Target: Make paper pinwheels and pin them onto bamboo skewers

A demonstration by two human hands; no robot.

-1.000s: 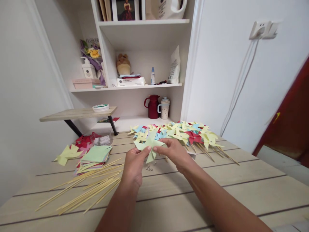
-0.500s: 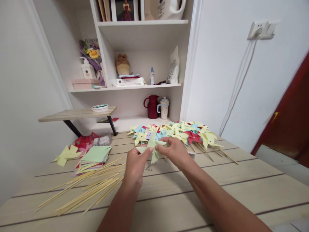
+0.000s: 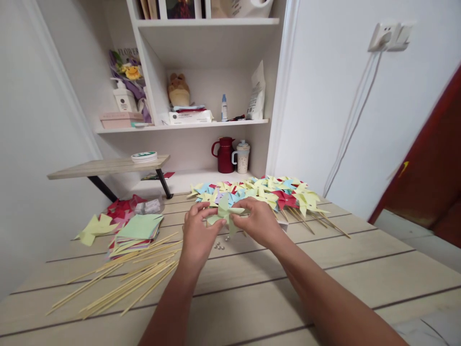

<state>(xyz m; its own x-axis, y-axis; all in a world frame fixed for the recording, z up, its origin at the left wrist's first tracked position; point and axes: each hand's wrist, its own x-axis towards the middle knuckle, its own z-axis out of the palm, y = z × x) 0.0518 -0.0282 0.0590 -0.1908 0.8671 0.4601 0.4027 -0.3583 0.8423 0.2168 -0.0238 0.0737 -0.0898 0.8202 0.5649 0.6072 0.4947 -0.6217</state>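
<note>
A pale green paper pinwheel [image 3: 225, 210] is held upright above the table between my two hands. My left hand [image 3: 200, 229] pinches its lower left blade, with the thumb near the centre. From the other side, my right hand [image 3: 255, 222] grips the right part with thumb and fingers. Just below lie several small silvery beads or pins [image 3: 219, 245], too small to name surely. Behind my hands spreads a pile of finished pinwheels [image 3: 284, 198] in yellow, blue and red, some on sticks.
Thin wooden sticks [image 3: 133, 283] lie at the left, beside a stack of coloured paper squares [image 3: 139, 228] and a yellow paper pinwheel [image 3: 95, 229]. A clear box [image 3: 151, 205] stands behind them under a small raised shelf [image 3: 108, 168]. A red jug [image 3: 225, 156] and a cup [image 3: 243, 157] stand at the back.
My left fingers have lifted and spread more behind the pinwheel's left side. The pinwheel has turned slightly between my hands. The view has shifted a little.
</note>
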